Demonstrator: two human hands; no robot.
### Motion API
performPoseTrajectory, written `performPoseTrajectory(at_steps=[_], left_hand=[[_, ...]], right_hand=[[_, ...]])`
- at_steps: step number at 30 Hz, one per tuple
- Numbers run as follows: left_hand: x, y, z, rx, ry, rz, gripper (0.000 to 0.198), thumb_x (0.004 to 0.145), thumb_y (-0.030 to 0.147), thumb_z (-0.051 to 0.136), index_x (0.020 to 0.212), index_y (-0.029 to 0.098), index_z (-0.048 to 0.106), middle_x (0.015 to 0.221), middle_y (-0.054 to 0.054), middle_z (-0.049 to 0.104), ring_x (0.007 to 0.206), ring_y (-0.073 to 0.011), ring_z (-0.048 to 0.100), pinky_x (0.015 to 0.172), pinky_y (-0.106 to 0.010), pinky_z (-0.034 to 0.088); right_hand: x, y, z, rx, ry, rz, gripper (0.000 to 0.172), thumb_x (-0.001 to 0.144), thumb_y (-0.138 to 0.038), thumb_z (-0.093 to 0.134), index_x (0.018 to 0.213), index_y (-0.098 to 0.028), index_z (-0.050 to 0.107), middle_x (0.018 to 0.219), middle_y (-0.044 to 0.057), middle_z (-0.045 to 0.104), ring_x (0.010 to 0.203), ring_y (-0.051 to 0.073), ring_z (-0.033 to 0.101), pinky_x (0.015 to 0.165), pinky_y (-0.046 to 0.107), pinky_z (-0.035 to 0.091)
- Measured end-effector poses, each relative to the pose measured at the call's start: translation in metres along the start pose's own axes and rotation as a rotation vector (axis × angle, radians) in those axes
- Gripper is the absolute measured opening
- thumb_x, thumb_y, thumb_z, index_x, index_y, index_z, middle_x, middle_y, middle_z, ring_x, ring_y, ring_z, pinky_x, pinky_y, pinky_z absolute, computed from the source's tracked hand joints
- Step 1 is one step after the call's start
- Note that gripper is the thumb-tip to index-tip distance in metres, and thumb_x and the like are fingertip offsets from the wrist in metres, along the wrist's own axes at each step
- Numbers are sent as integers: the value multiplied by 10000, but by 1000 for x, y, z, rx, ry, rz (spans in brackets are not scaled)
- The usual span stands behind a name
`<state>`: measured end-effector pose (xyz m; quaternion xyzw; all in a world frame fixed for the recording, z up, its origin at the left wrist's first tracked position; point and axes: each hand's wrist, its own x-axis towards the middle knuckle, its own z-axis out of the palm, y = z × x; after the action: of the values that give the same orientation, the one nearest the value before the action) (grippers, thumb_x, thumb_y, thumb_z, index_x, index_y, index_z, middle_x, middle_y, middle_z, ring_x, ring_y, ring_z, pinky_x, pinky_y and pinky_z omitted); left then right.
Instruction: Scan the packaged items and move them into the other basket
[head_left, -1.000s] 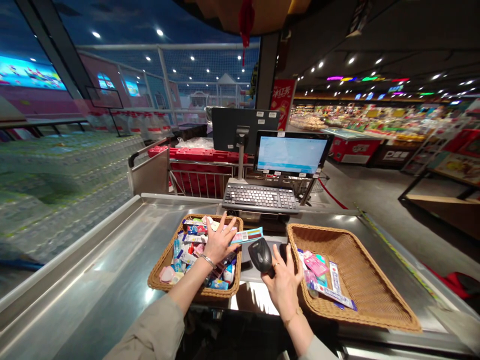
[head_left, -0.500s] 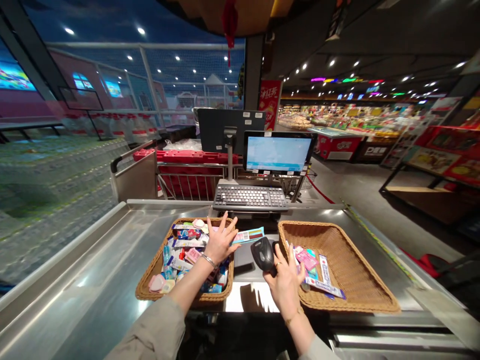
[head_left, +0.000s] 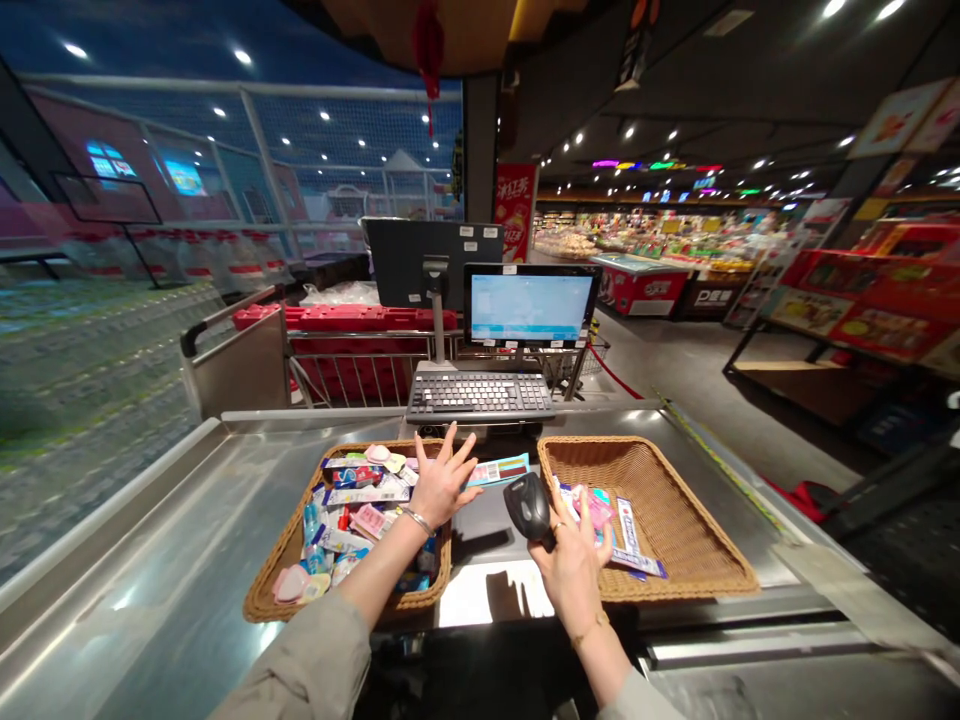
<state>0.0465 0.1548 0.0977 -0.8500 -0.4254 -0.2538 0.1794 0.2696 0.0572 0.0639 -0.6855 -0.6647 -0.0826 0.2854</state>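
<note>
Checkout monitor and black keyboard

Left hand open, fingers spread, just above a wicker basket heaped with toothpaste boxes and small packets. Right hand around a black handheld barcode scanner, beside a second wicker basket with a few flat pink and blue packets. Between the baskets, a printed card on a stainless steel checkout counter; beyond, a keyboard and monitor.
</note>
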Motion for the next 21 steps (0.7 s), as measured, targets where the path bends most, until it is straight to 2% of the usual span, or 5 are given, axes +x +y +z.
performPoseTrajectory(at_steps=[7,12,21], left_hand=[[12,12,5,-19,5,34,385,823,496,619,1138,276,652,1450,-94,489,1437,-388,245,1031,-828,-35],[21,21,13,-29,12,70,381,832,493,607,1136,271,660,1446,-112,490,1430,-397,258,1032,-825,-34],[39,36,26,-61,39,137,385,844,519,585,1136,276,650,1441,-82,499,1430,-343,287,1104,-742,-73]], right_hand=[[0,6,-13,-20,13,61,459,812,-241,505,1261,-265,597,1397,64,539,1433,340,212,1077,583,135],[-3,18,-13,-45,36,88,447,821,-274,536,1264,-272,592,1398,65,538,1432,336,218,1072,582,139],[-10,37,-19,-72,60,146,425,834,-300,531,1254,-273,594,1389,86,543,1431,338,219,1068,596,134]])
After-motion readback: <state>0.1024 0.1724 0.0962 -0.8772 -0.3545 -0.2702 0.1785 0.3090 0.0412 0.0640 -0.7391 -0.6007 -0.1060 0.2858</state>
